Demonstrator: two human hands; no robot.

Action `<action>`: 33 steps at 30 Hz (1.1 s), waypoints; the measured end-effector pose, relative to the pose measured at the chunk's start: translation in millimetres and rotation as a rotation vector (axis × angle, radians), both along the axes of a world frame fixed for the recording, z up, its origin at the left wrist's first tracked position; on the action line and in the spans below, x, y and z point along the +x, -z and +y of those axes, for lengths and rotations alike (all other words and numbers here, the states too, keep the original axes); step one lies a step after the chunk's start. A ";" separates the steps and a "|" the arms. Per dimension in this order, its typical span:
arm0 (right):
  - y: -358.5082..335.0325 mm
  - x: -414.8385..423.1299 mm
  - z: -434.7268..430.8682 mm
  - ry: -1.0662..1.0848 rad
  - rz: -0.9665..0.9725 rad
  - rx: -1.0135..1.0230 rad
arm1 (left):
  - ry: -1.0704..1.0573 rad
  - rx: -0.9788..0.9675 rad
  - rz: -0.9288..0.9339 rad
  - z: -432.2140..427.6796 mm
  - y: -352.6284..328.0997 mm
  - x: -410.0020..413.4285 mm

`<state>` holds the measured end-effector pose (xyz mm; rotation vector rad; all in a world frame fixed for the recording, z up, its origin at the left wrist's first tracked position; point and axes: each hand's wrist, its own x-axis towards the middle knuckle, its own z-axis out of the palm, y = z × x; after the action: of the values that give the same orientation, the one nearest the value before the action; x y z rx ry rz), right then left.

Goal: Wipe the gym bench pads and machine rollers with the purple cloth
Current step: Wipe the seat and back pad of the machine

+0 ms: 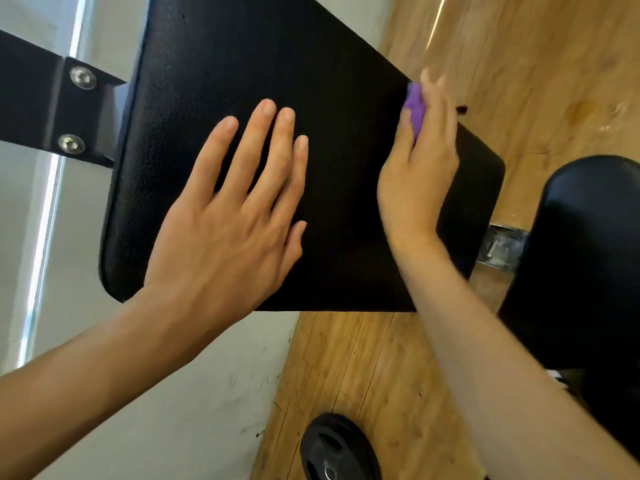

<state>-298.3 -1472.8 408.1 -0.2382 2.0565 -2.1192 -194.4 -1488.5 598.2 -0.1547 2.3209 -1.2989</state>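
A large black padded bench pad [214, 57] fills the middle of the head view, tilted, with its rounded lower corners toward me. My left hand [235, 209] lies flat on the pad with straight, spread fingers. My right hand [420, 161] is at the pad's right edge and holds the purple cloth [414, 105] against that edge; only a small bunch of cloth shows between fingers and thumb. The right hand is blurred.
A black steel frame bracket with two bolts [74, 112] joins the pad at the left. A second black pad [585, 258] stands at the right. A black weight plate [337, 452] lies on the wooden floor [363, 358] below. A pale wall and window strip are at the left.
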 end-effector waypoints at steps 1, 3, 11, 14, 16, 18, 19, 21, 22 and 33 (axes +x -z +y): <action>-6.7 40.7 16.9 -0.013 -0.003 0.003 | 0.007 -0.012 -0.008 0.1 0.1 0.7; -16.1 126.0 57.2 -0.141 0.021 0.060 | 0.014 -0.024 -0.028 0.8 -0.3 1.0; 15.7 -33.5 8.0 -0.106 0.064 0.073 | 0.003 0.031 0.025 0.0 -0.5 -8.2; 27.6 -54.4 -8.2 -0.067 0.039 0.055 | -0.005 0.022 0.007 -0.5 0.3 -4.5; 17.6 8.3 8.9 -0.042 -0.017 0.030 | 0.015 0.007 -0.001 -1.7 0.5 0.2; 5.6 94.2 45.2 -0.102 -0.050 0.054 | 0.041 -0.019 -0.010 -1.3 1.5 2.9; 0.6 128.3 64.7 -0.158 -0.056 0.063 | 0.050 -0.033 -0.012 -0.9 1.8 2.4; 0.7 147.1 80.4 -0.237 -0.037 0.087 | 0.046 -0.052 -0.015 -0.8 0.6 -0.2; 4.7 131.6 73.3 -0.249 -0.040 0.092 | 0.039 -0.052 -0.015 -1.2 -0.4 -1.8; 9.8 81.9 41.8 -0.113 -0.022 0.062 | 0.020 0.002 0.006 -0.4 2.7 0.5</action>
<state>-216.3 -1431.0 398.2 -0.3133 2.0414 -1.9807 -193.9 -1489.0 595.4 -0.1357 2.3342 -1.3075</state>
